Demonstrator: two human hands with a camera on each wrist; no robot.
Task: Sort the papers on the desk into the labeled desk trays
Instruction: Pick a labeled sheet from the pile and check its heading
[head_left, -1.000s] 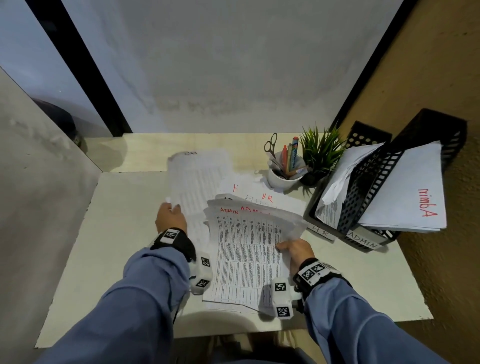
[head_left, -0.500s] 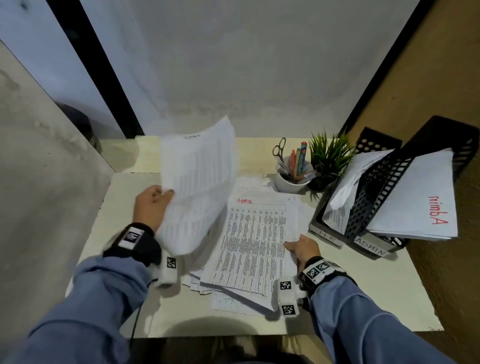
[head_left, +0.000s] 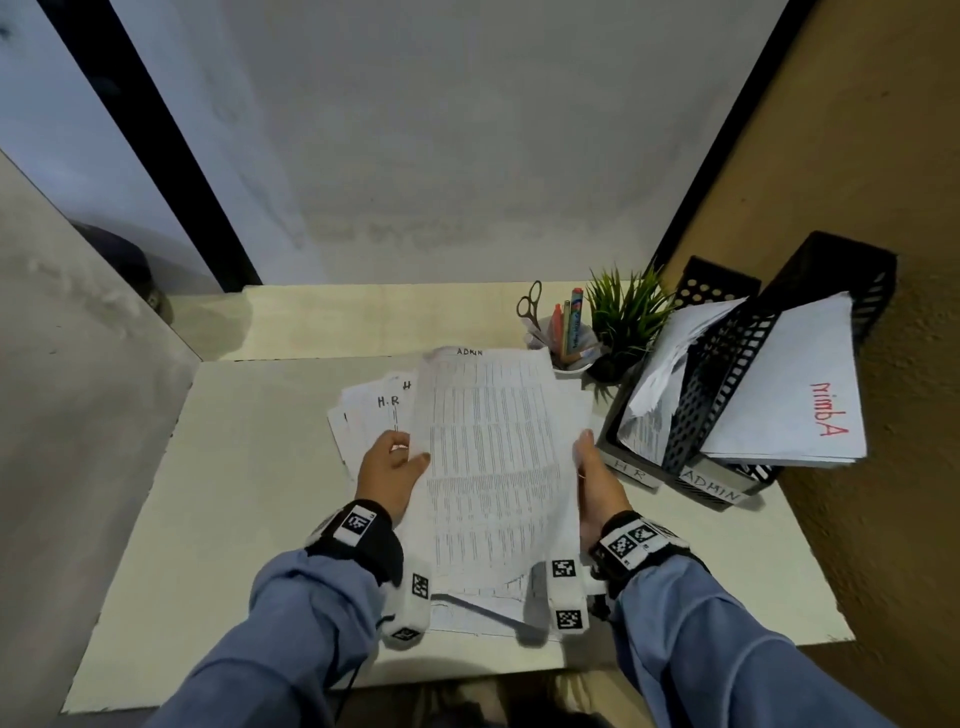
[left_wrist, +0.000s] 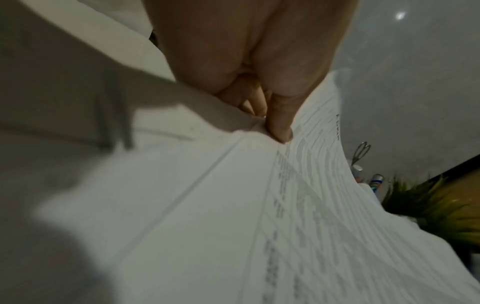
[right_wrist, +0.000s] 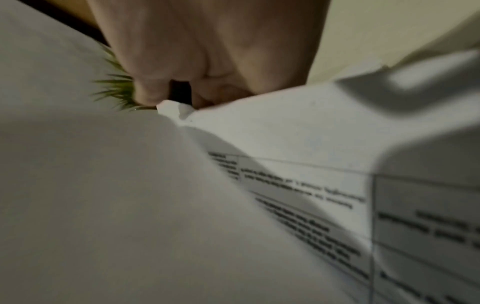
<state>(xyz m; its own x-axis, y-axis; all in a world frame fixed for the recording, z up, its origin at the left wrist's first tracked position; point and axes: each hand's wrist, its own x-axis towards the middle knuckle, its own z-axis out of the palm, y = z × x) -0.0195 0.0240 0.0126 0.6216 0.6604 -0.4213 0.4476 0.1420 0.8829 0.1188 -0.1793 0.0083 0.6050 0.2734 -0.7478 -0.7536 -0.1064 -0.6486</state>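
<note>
Both hands (head_left: 395, 470) (head_left: 597, 480) pinch the ADMIN sheet (head_left: 488, 467); only head view shows trays (head_left: 722, 415).

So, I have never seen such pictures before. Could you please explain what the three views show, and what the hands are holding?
There is no machine here: a person sorts papers with bare hands and wears three cameras. The big picture comes from the head and looks down at the desk. The two blurry ones come from cameras on the wrists, each looking along the fingers.

The left hand and the right hand grip the two side edges of a printed sheet marked ADMIN. Under it lie other sheets marked H.R. At the right stand two black trays, labeled H.R and ADMIN, both already holding paper. Behind are a cup of pens and scissors and a small plant.
</note>
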